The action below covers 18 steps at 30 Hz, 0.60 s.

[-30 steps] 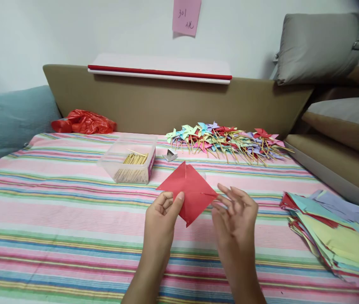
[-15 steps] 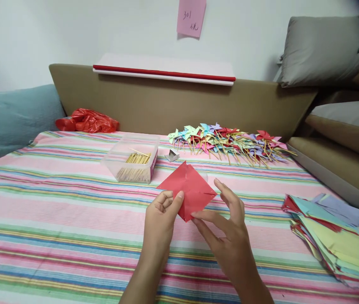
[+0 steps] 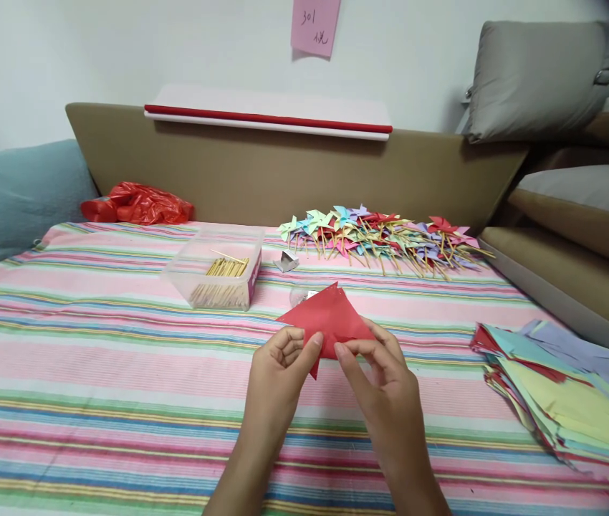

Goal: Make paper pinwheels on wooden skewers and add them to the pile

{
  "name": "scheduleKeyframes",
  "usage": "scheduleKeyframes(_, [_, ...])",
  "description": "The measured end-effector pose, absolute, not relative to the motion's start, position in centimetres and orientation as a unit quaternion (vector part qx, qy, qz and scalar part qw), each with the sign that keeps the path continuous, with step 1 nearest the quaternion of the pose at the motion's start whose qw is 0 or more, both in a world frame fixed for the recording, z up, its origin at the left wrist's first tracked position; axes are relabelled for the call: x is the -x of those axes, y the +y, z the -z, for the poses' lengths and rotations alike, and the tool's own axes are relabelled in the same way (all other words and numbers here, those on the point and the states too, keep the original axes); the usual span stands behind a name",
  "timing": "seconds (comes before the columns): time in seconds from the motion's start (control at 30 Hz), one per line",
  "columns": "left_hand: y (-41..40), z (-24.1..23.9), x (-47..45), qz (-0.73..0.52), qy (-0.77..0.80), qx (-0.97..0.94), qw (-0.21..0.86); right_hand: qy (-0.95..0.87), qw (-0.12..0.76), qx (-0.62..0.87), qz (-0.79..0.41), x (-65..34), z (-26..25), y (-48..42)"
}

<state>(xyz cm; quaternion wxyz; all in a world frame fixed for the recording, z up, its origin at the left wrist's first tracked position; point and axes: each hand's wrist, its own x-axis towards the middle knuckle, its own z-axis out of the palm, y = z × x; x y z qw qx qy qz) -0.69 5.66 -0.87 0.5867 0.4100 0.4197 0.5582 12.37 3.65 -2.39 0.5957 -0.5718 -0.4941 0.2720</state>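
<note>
A red paper square (image 3: 329, 312) with slits at its corners is held up above the striped cloth. My left hand (image 3: 281, 362) is closed on its left side, the thumb pressed on the face near the middle. My right hand (image 3: 382, 369) pinches the lower right part, where a corner is bent in toward the middle; its fingers go behind the paper. One cut point hangs down beneath my left thumb. Just behind the paper stands a small clear container (image 3: 299, 295), partly hidden, its contents too small to make out.
A clear plastic box (image 3: 253, 279) of wooden sticks stands left of centre, a small silvery open box (image 3: 286, 261) beside it. Finished paper pinwheels (image 3: 385, 236) lie piled at the back. Stacked coloured paper (image 3: 567, 401) is at right, a red plastic bag (image 3: 140, 204) at back left.
The red paper has turned, and its lower right corner is now bent inward. My right hand has closed from a spread pose onto it. The view has shifted slightly.
</note>
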Motion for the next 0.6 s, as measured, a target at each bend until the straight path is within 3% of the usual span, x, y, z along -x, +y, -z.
scheduleKeyframes(0.6, [5.41,0.71,0.46,-0.53,0.428,-0.445,0.581,-0.466,0.61,0.586,-0.262,-11.9,1.75,3.41])
